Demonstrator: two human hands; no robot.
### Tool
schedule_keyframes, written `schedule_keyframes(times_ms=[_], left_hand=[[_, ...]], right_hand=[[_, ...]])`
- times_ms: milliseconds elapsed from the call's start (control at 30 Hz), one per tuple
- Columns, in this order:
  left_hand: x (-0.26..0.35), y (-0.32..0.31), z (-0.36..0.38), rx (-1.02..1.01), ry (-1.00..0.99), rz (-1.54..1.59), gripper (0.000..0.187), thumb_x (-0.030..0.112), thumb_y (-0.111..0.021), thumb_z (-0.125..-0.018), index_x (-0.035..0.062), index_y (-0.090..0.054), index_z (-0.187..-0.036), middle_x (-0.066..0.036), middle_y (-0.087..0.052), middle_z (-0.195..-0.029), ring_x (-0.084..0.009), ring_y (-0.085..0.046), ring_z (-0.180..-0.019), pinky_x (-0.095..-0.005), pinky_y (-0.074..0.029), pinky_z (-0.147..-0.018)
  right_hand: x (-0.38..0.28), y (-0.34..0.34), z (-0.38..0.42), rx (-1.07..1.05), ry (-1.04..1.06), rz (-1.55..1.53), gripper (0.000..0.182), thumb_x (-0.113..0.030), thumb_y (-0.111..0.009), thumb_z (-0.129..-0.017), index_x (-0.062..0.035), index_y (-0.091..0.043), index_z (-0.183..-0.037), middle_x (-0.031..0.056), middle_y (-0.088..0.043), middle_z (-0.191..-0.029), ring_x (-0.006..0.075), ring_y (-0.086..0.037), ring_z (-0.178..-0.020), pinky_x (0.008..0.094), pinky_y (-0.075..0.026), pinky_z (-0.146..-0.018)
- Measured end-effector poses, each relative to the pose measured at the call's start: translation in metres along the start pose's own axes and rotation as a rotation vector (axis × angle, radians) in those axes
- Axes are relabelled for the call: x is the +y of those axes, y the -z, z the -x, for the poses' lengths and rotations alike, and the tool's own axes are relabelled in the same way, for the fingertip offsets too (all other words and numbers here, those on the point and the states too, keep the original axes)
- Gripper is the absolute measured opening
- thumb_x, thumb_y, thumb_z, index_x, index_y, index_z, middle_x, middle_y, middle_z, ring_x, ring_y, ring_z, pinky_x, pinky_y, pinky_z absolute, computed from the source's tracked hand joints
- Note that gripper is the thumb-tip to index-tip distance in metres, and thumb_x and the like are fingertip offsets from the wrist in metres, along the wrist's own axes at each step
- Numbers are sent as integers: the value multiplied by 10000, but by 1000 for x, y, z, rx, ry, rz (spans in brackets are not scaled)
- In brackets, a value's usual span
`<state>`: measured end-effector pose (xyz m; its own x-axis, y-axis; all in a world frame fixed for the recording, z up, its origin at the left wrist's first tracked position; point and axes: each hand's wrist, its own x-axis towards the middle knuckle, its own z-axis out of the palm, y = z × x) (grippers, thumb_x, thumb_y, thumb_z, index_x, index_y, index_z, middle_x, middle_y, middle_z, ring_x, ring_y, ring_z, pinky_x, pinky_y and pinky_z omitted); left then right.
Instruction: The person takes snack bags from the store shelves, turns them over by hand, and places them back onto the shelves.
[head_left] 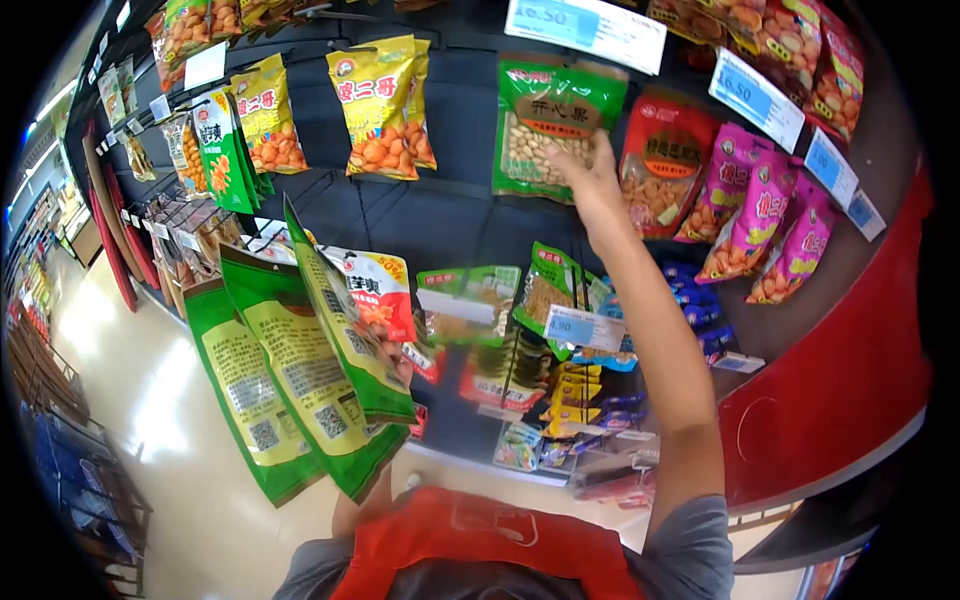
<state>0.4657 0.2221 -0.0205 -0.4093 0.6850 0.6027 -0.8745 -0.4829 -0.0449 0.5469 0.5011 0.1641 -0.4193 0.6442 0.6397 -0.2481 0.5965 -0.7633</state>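
My right hand (585, 175) reaches up to a green bag of pistachios (530, 150) at the rack. Its fingers lie over the lower right of the bag, holding it there. Lower left, my left hand (374, 497) is mostly hidden behind several green and yellow bags (310, 400) that it holds in a fan. Their printed backs with codes face me, and the fingers cannot be made out. Just right of the pistachio bag hangs a red snack bag (664, 165).
Yellow snack bags (377, 108) and purple ones (755, 215) hang on the dark rack. Price tags (585, 30) stick out in front of the pegs. More packets (480, 300) hang lower down. A red curved panel (820, 370) borders the right side; an aisle floor (150, 370) lies left.
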Motion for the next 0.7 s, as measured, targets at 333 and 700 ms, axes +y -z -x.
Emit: schedule_keyframes(times_ms=[333, 700], left_hand=[[68, -15, -1, -9, 20, 77, 475, 266, -435, -929, 96, -334, -1361, -72, -361, -1370, -225, -329, -1291, -402, -225, -1113], [132, -4, -39, -19, 34, 111, 505, 293, -478, -900, 71, -337, -1331, -45, -408, -1308, -205, -434, -1208, -405, -316, -1011]], right_hand=[[38, 12, -50, 75, -313, -19, 674, -303, -718, -745, 4, -388, -1246, 133, -510, -1195, 212, -507, -1092, 323, -394, -909], [19, -7, -14, 171, -156, 60, 624, -219, -717, -770, 21, -383, -1239, 119, -565, -1096, 173, -554, -963, 283, -422, -853]])
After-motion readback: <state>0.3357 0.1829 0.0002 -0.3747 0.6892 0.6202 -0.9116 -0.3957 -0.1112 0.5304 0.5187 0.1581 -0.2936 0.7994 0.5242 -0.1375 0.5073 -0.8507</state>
